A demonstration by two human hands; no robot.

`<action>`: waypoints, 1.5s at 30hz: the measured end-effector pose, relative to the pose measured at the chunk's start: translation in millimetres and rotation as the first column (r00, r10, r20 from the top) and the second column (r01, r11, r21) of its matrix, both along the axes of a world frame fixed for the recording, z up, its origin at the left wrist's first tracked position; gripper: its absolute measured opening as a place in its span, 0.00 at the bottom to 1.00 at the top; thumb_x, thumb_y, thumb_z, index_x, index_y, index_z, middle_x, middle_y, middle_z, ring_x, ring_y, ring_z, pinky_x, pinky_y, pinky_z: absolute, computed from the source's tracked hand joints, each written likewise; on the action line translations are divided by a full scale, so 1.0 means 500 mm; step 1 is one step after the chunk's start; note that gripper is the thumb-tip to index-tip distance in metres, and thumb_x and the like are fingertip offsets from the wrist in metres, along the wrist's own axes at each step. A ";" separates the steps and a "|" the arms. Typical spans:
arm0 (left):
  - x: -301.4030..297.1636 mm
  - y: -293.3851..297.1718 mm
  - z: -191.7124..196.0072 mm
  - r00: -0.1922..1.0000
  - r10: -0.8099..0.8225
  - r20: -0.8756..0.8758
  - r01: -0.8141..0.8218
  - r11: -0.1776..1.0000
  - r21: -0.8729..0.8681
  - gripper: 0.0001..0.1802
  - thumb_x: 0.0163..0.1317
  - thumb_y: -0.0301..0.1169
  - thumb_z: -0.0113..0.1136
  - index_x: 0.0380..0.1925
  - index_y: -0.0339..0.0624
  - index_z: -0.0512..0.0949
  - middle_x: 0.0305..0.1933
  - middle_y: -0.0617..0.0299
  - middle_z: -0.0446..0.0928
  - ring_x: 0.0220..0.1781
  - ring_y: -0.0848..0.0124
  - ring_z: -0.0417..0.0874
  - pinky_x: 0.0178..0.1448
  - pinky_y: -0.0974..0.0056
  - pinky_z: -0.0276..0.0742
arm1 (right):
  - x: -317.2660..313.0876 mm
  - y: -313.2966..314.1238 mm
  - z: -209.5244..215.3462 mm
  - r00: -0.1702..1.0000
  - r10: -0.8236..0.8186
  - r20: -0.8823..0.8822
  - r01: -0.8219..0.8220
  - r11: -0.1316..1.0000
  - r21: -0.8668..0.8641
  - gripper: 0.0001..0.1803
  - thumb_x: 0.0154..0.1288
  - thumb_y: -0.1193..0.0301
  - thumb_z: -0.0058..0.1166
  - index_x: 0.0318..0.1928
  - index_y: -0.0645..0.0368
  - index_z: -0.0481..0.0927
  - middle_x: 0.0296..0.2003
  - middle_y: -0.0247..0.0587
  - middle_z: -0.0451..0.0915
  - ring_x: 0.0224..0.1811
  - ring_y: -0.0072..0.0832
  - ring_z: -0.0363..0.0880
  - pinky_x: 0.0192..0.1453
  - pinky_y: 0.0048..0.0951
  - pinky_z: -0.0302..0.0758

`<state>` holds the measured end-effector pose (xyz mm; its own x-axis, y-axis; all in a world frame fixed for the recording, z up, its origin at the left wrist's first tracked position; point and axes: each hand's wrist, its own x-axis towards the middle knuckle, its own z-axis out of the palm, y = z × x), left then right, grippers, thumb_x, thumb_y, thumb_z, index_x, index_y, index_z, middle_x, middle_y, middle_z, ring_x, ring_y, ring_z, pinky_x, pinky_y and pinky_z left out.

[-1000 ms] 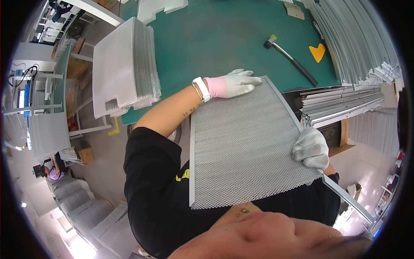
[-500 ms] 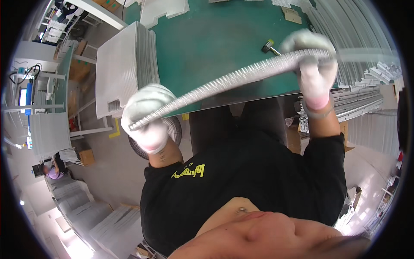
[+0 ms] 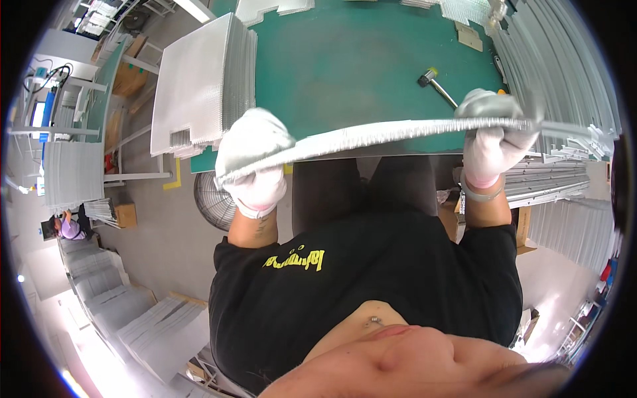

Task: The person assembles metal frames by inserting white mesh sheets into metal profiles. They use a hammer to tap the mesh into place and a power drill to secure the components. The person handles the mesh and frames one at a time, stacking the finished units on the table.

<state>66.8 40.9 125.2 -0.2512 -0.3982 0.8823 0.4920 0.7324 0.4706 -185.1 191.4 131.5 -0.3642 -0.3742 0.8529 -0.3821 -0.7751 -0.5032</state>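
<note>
A thin silvery-white panel with a ribbed edge [image 3: 378, 136] spans the space between my hands, seen almost edge-on and slightly bowed. My left hand [image 3: 253, 159], in a white glove, is closed round its left end. Also in a white glove, my right hand [image 3: 494, 136] grips the panel near its right end, with fingers above and thumb side below. Past the right hand runs a blurred pale strip [image 3: 564, 129]; whether it is joined to the panel I cannot tell. The panel is held over the near edge of a green-topped table [image 3: 345, 73].
A mallet [image 3: 432, 78] with a dark head lies on the table, beyond my right hand. To the left stands a stack of pale panels [image 3: 192, 79]. Long metal strips [image 3: 557, 66] fill the right side. A floor fan [image 3: 213, 202] is below the table's left edge.
The panel has turned to lie more level: its left end went farther from me and its right end came nearer. Both hands kept their grip. The view has shifted slightly.
</note>
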 end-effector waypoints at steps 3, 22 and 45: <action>-0.004 -0.017 -0.008 0.995 -0.054 -0.078 0.064 0.988 0.141 0.03 0.64 0.23 0.63 0.36 0.34 0.79 0.33 0.52 0.80 0.35 0.61 0.81 0.40 0.61 0.77 | 0.010 -0.011 0.027 0.952 -0.304 -0.018 0.304 0.953 0.003 0.56 0.62 0.79 0.65 0.80 0.52 0.38 0.38 0.46 0.82 0.34 0.31 0.81 0.35 0.30 0.80; -0.003 -0.049 0.105 0.911 0.174 0.373 -0.229 0.967 0.109 0.07 0.59 0.22 0.62 0.36 0.36 0.86 0.39 0.61 0.82 0.42 0.69 0.82 0.48 0.67 0.78 | -0.053 -0.052 0.314 0.355 0.355 -0.865 0.302 0.832 0.465 0.19 0.66 0.72 0.56 0.58 0.52 0.81 0.48 0.41 0.84 0.50 0.38 0.83 0.57 0.33 0.78; -0.083 -0.048 0.027 0.855 0.512 -0.085 -0.471 0.835 0.285 0.27 0.58 0.17 0.66 0.60 0.30 0.77 0.56 0.52 0.83 0.37 0.80 0.77 0.45 0.74 0.74 | 0.028 -0.136 0.296 0.528 0.459 -0.715 0.210 0.745 0.633 0.21 0.62 0.79 0.56 0.57 0.60 0.81 0.49 0.47 0.84 0.53 0.37 0.83 0.60 0.32 0.77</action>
<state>25.4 17.0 138.5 0.1643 -0.6404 0.7503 0.1777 0.7674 0.6161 -171.0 123.5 279.4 0.4314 -0.8586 0.2771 -0.7783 -0.5095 -0.3670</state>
